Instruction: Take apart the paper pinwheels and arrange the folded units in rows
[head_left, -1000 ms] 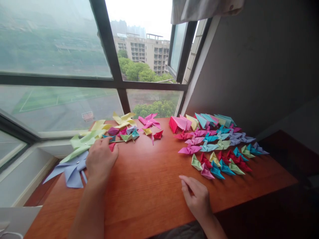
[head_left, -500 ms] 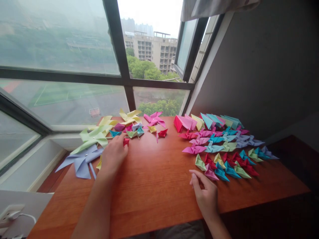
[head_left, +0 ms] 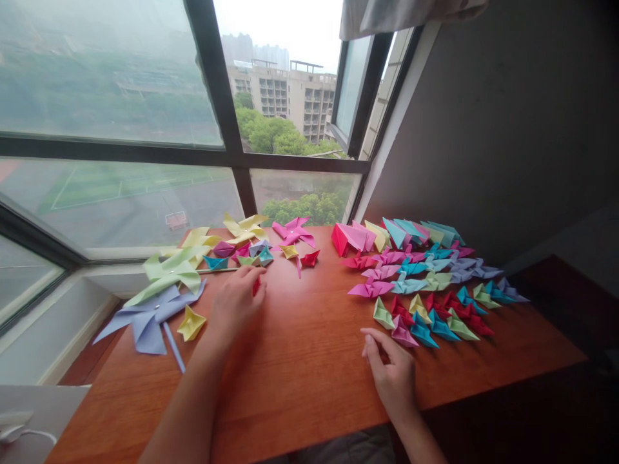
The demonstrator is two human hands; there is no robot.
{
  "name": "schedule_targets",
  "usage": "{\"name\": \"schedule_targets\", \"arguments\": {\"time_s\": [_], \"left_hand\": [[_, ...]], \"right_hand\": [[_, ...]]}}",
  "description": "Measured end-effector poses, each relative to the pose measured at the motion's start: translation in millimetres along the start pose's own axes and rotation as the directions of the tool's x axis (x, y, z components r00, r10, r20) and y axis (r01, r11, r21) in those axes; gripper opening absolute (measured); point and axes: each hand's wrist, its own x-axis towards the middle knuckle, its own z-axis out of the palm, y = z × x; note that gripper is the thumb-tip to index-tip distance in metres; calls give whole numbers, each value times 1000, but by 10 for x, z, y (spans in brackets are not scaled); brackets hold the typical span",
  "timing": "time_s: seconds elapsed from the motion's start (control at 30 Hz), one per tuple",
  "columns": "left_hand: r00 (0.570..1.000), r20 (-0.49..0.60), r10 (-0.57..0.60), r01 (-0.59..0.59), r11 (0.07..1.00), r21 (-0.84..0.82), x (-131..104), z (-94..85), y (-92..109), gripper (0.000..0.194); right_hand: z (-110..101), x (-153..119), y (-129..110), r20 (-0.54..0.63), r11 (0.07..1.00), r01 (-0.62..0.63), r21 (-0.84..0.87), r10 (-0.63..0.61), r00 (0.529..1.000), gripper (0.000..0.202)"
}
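My left hand [head_left: 238, 298] is closed on a small red paper boat [head_left: 256, 285], mostly covered by the fingers, over the left half of the desk. Just beyond it sit several folded boats, among them a blue one [head_left: 215, 263] and a green one [head_left: 248, 261]. A yellow paper boat [head_left: 192, 323] rests to the left of the wrist, beside a lilac pinwheel [head_left: 157, 316]. Near the desk's front, my right hand [head_left: 393, 370] has its fingers curled and thumb against the index finger, with nothing seen in it. The closest boat to it is pink [head_left: 403, 331].
Rows of paper boats, cranes [head_left: 376, 288] and larger folded pieces [head_left: 360, 236] cover the desk's right side. Green [head_left: 171, 273], yellow [head_left: 245, 227] and pink [head_left: 293, 232] pinwheels lie at the back left. Windows [head_left: 116, 200] border the wooden desk [head_left: 290, 374].
My left hand has moved right with the red boat, uncovering the yellow boat by the lilac pinwheel. My right hand stays in about the same place. The view has shifted slightly.
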Motion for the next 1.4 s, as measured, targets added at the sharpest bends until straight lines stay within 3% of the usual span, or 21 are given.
{"name": "schedule_targets", "arguments": {"time_s": [0.13,0.33,0.5,0.83,1.03,1.13,1.27,1.4], "left_hand": [[993,1,-118,117,986,120,4,-51,-97,29],[955,2,-295,291,943,161,16,-198,-125,28],[940,80,-332,315,934,167,36,-182,-110,28],[989,90,-119,105,984,143,21,-7,-106,23],[989,68,128,-129,992,9,-27,73,123,27],[955,127,269,-270,963,-11,-81,152,320,30],[840,223,495,-495,867,-62,-186,260,574,22],[760,261,595,-589,801,-109,-279,329,760,20]], "right_hand": [[-1,6,1,-1,1000,0,-6,0,1000,28],[-1,-1,25,11,1000,-13,2,13,1000,28],[7,0,34,9,1000,-9,10,9,1000,27],[11,-2,44,17,1000,-2,8,2,1000,25],[31,8,69,46,999,41,-10,-40,998,23],[48,21,60,78,992,112,-53,-108,991,20],[78,32,27,115,970,228,-91,-217,969,19],[99,24,-6,134,943,307,-126,-290,948,18]]}}
